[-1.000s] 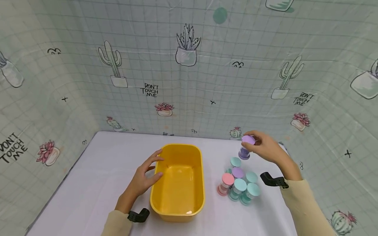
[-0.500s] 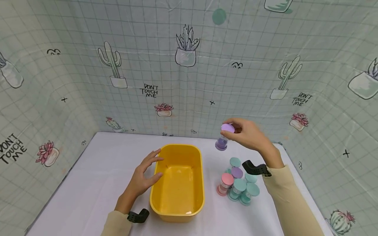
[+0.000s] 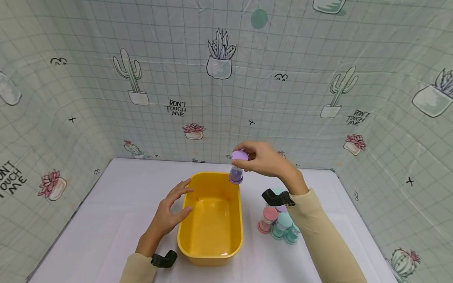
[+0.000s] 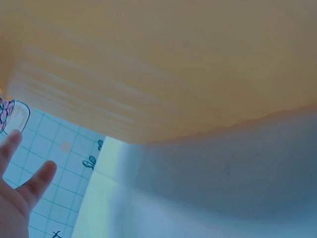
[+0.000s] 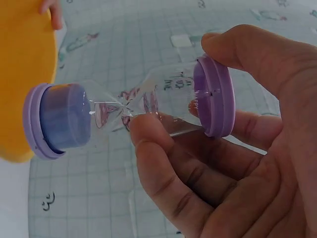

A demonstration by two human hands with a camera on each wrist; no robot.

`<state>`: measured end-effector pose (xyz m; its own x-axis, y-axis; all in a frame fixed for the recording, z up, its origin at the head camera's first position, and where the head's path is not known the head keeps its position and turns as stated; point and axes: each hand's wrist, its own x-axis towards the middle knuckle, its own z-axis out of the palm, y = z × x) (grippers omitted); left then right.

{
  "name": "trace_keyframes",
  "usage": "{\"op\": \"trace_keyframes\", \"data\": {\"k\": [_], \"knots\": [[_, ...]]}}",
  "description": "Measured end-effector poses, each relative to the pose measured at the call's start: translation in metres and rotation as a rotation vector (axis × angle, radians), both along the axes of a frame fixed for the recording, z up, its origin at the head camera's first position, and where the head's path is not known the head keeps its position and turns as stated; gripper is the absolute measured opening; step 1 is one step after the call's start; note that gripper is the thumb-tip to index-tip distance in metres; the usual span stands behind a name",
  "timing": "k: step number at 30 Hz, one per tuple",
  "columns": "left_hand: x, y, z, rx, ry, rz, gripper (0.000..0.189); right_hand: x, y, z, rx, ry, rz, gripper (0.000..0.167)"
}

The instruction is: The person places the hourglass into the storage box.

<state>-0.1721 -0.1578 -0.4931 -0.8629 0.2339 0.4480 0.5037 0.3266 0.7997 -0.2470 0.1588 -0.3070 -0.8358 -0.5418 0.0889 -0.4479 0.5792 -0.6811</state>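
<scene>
Clearly, the right hand point(image 3: 263, 159) pinches a purple hourglass point(image 5: 143, 96) lettered "HAPPY".

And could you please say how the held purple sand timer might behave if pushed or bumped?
The purple sand timer would probably roll if laid on its side, since its end caps look round. Its clear, narrow waist suggests it could be fragile. Upright, the sand pooled at the bottom might steady it slightly.

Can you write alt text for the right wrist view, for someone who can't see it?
A right hand grips a purple-capped hourglass by one end, with bluish sand in the other. Part of a yellow tub shows at left, and a gridded, plant-printed backdrop behind.
</scene>
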Motion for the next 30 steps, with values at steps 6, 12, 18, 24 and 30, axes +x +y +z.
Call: {"op": "trace_keyframes", "data": {"k": [6, 12, 18, 24, 30], "knots": [[-0.001, -0.001, -0.003, -0.009, 0.015, -0.013, 0.045, -0.002, -0.017, -0.006, 0.045, 0.017, 0.074, 0.039], [-0.001, -0.002, -0.002, -0.011, 0.010, -0.029, 0.047, -0.006, -0.031, -0.009, 0.075, 0.020, 0.172, 0.038], [0.001, -0.003, -0.001, -0.013, -0.004, -0.027, 0.047, -0.007, -0.046, -0.016, 0.124, -0.028, 0.221, 0.042], [0.000, -0.003, 0.000, -0.015, -0.016, -0.030, 0.047, -0.010, -0.059, -0.026, 0.165, -0.078, 0.220, 0.040], [0.000, -0.003, -0.001, -0.020, -0.016, -0.032, 0.048, -0.015, -0.069, -0.041, 0.190, -0.102, 0.251, 0.039]]}}
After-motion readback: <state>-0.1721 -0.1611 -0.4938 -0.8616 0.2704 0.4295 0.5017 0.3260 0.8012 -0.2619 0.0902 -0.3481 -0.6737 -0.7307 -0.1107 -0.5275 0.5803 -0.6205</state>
